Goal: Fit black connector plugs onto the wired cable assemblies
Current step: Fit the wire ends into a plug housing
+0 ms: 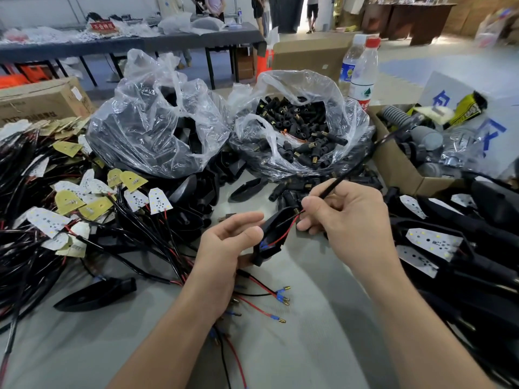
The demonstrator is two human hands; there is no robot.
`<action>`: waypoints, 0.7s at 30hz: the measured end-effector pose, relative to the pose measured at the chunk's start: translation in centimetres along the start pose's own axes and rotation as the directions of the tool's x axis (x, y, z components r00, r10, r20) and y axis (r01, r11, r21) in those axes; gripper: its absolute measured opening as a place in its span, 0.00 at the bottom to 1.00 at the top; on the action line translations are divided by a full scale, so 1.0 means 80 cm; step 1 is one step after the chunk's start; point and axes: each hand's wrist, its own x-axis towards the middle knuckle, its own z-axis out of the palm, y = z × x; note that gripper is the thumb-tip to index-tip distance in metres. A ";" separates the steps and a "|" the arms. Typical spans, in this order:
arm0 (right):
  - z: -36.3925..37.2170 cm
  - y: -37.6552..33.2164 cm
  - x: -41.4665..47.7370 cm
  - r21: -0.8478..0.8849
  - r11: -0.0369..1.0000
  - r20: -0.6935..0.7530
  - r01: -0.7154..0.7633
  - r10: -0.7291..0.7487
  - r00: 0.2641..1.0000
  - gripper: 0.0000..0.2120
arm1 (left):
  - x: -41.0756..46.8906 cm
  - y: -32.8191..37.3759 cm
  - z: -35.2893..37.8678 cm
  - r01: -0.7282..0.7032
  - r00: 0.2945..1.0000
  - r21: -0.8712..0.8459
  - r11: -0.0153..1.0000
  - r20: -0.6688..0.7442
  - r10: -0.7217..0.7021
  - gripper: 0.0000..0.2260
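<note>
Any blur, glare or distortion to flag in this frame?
Head view: left hand, right hand, black housing and black cable sharp; wide-angle bending at the edges; far table and doorway soft, doorway bright; glare on the clear plastic bags; soft shadows.

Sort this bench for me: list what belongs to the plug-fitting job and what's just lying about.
Job: left hand holding black housing; right hand pinching black cable; bag of connector plugs; wired LED boards; loose terminal wires.
Lying about: water bottles; cardboard box of grey parts; brown carton at left.
</note>
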 end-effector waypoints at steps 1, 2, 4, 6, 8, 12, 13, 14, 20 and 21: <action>0.000 -0.001 0.000 0.061 0.998 0.035 -0.025 0.023 0.999 0.08 | 0.000 0.000 0.000 0.000 1.000 -0.004 1.000 -0.006 0.000 0.15; -0.001 -0.002 0.001 0.107 0.993 0.074 -0.049 0.041 0.996 0.08 | 0.000 -0.001 0.000 -0.001 1.000 -0.006 1.000 -0.015 0.001 0.16; -0.005 -0.004 0.002 0.147 0.985 0.154 -0.089 0.066 0.986 0.08 | 0.000 -0.002 0.001 -0.009 0.999 0.000 1.000 -0.043 0.009 0.14; -0.007 -0.006 0.002 0.150 0.982 0.222 -0.117 0.082 0.972 0.08 | -0.001 -0.002 0.002 -0.024 0.997 0.015 1.000 -0.078 0.025 0.12; -0.008 -0.008 0.002 0.151 0.980 0.254 -0.130 0.089 0.963 0.08 | -0.002 0.000 0.003 -0.034 0.994 0.016 0.999 -0.099 0.036 0.12; -0.005 -0.008 0.001 0.107 0.986 0.243 -0.129 0.100 0.965 0.08 | -0.008 0.005 0.006 -0.050 0.998 0.020 0.999 -0.027 0.050 0.14; -0.002 -0.008 0.000 0.066 0.990 0.262 -0.124 0.103 0.960 0.09 | -0.008 0.005 0.008 -0.050 0.999 0.022 0.999 -0.013 0.050 0.13; 0.002 -0.007 -0.002 0.004 0.994 0.279 -0.113 0.108 0.954 0.09 | -0.009 0.004 0.009 -0.046 0.999 0.012 0.999 -0.007 0.046 0.11; 0.016 -0.006 -0.011 -0.381 0.925 0.153 0.003 0.059 0.986 0.06 | -0.011 0.008 0.009 0.042 0.970 -0.078 0.996 0.243 -0.022 0.16; 0.014 -0.007 -0.011 -0.394 0.919 0.121 0.027 0.023 0.992 0.07 | -0.012 0.010 0.008 0.052 0.945 -0.065 0.997 0.327 -0.028 0.22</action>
